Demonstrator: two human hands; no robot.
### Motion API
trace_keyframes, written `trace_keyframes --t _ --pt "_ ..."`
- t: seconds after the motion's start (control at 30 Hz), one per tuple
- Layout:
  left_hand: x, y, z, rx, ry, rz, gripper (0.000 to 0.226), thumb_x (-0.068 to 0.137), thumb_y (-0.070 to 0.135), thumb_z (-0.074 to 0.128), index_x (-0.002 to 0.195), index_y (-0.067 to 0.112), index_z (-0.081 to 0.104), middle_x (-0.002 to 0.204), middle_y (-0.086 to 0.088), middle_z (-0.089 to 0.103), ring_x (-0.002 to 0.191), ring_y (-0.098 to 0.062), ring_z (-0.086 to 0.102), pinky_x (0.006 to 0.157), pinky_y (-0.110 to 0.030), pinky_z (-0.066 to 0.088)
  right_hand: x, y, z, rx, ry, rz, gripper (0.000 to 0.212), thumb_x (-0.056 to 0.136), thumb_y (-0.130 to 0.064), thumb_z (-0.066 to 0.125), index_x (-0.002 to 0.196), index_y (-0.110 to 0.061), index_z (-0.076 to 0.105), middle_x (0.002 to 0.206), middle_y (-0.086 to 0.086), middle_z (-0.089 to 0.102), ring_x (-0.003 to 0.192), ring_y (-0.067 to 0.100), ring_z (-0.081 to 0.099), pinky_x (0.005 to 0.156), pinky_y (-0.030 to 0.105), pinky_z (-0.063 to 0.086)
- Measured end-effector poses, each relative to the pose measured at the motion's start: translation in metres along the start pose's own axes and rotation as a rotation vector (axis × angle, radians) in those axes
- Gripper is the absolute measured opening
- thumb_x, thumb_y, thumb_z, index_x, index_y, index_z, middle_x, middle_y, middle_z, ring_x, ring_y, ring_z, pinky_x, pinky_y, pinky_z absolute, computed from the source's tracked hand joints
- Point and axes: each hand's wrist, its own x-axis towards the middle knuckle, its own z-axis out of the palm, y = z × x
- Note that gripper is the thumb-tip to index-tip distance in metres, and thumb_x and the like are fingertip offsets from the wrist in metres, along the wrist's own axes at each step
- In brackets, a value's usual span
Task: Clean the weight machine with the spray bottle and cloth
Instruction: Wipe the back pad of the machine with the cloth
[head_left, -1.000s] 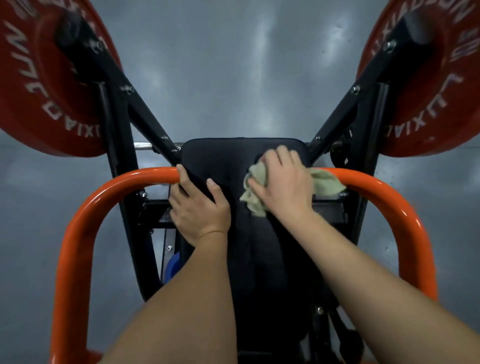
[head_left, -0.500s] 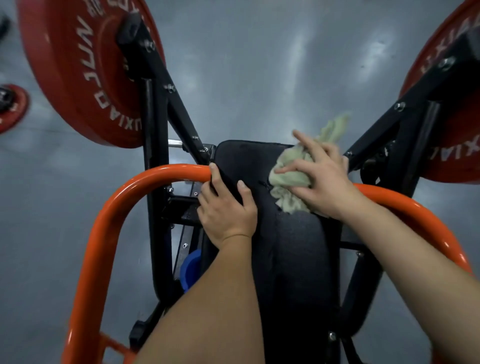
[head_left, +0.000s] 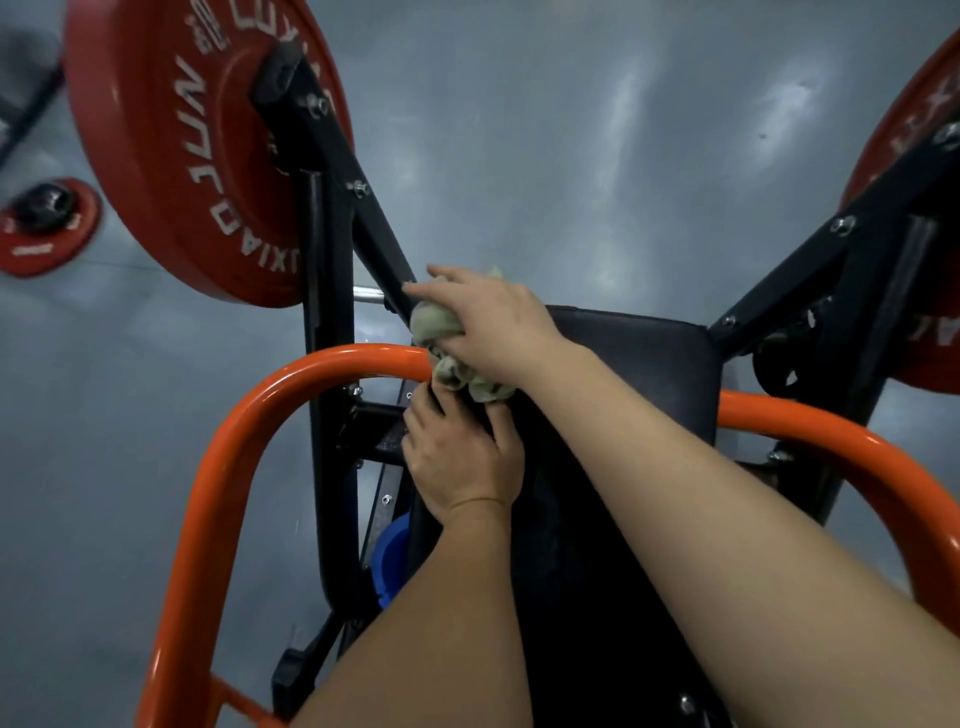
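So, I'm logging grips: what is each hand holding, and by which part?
The right hand grips the green cloth, bunched, around its middle, loose folds hanging out below. The left hand holds the black pad by its left edge.

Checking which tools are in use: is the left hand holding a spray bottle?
No, the left hand grips the edge of the pad, with no bottle in it, while the right hand holds the cloth.

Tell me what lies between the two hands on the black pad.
In the head view, the crumpled pale green cloth, gripped by the right hand, bunches down to the fingertips of the left hand, which holds the edge of the black pad.
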Motion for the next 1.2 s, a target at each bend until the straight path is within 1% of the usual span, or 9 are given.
trace_keyframes --t 0.07,0.2,0.3,0.43,0.6,0.73,0.9,1.0,1.2 --pt "0.001 0.002 0.000 0.000 0.006 0.001 0.066 0.087 0.048 0.037 0.132 0.002 0.051 0.125 -0.021 0.057 0.104 -0.040 0.057 0.082 -0.049 0.047 -0.016 0.011 0.002 -0.003 0.027 -0.068 0.064 0.093 -0.022 0.064 0.151 -0.041 0.043 0.165 -0.007 0.030 0.144 0.024 0.040 0.107 0.042 0.042" --pt "-0.001 0.004 -0.005 0.020 0.012 0.001 0.074 0.090 0.050 0.033 0.154 0.013 0.033 0.132 -0.017 0.054 0.110 -0.037 0.053 0.088 -0.050 0.046 -0.076 0.051 -0.008 0.005 0.041 -0.176 0.076 0.082 -0.012 0.074 0.151 -0.032 0.047 0.162 -0.005 0.036 0.153 0.021 0.026 0.126 0.038 0.019" --pt "0.000 0.004 -0.004 0.001 -0.006 -0.020 0.074 0.091 0.050 0.034 0.157 0.018 0.026 0.135 -0.016 0.052 0.112 -0.036 0.052 0.091 -0.051 0.046 -0.131 0.086 -0.024 -0.003 0.132 -0.073 0.080 0.078 -0.005 0.072 0.150 -0.031 0.049 0.163 -0.006 0.035 0.154 0.018 0.024 0.127 0.041 0.018" --pt "0.000 0.008 -0.005 0.007 -0.023 -0.033 0.074 0.091 0.048 0.036 0.157 0.017 0.026 0.132 -0.016 0.053 0.107 -0.035 0.053 0.088 -0.052 0.047 -0.157 0.087 -0.021 -0.037 0.286 0.005 0.063 0.083 -0.004 0.060 0.143 -0.025 0.059 0.160 0.002 0.040 0.153 0.028 0.028 0.124 0.053 0.024" --pt "0.000 0.006 -0.005 0.009 -0.016 -0.028 0.074 0.090 0.048 0.037 0.157 0.017 0.028 0.131 -0.016 0.054 0.108 -0.036 0.054 0.087 -0.051 0.048 -0.085 0.051 -0.011 0.027 0.154 -0.016 0.057 0.077 -0.006 0.060 0.131 -0.024 0.069 0.154 0.006 0.048 0.147 0.035 0.038 0.120 0.056 0.030" --pt "0.001 0.004 -0.003 0.012 -0.010 -0.027 0.077 0.088 0.050 0.038 0.157 0.018 0.027 0.132 -0.014 0.053 0.111 -0.035 0.054 0.090 -0.051 0.048 -0.048 0.021 -0.002 -0.027 -0.014 -0.110 0.060 0.085 -0.006 0.068 0.140 -0.028 0.060 0.164 0.003 0.033 0.155 0.031 0.019 0.127 0.049 0.013" --pt "0.000 0.004 -0.003 0.013 0.015 -0.016 0.075 0.091 0.051 0.035 0.157 0.017 0.030 0.130 -0.015 0.054 0.110 -0.036 0.054 0.091 -0.052 0.047 -0.089 0.043 0.002 0.005 0.144 -0.046 0.055 0.083 -0.020 0.061 0.138 -0.030 0.062 0.159 0.003 0.043 0.151 0.032 0.030 0.125 0.051 0.019" --pt "-0.001 0.006 -0.005 0.003 0.013 -0.029 0.074 0.091 0.051 0.033 0.158 0.018 0.028 0.133 -0.015 0.053 0.113 -0.035 0.053 0.093 -0.051 0.046 -0.138 0.061 -0.005 0.057 0.226 0.078 0.065 0.079 -0.020 0.049 0.142 -0.030 0.058 0.162 -0.001 0.037 0.155 0.026 0.022 0.126 0.051 0.014" --pt "-0.002 0.009 -0.006 0.002 0.014 -0.025 0.074 0.092 0.051 0.033 0.158 0.019 0.026 0.136 -0.013 0.052 0.116 -0.032 0.053 0.096 -0.051 0.047 -0.177 0.068 -0.010 0.080 0.333 0.218 0.059 0.085 -0.012 0.061 0.141 -0.028 0.060 0.164 -0.001 0.034 0.156 0.027 0.015 0.126 0.051 0.007"
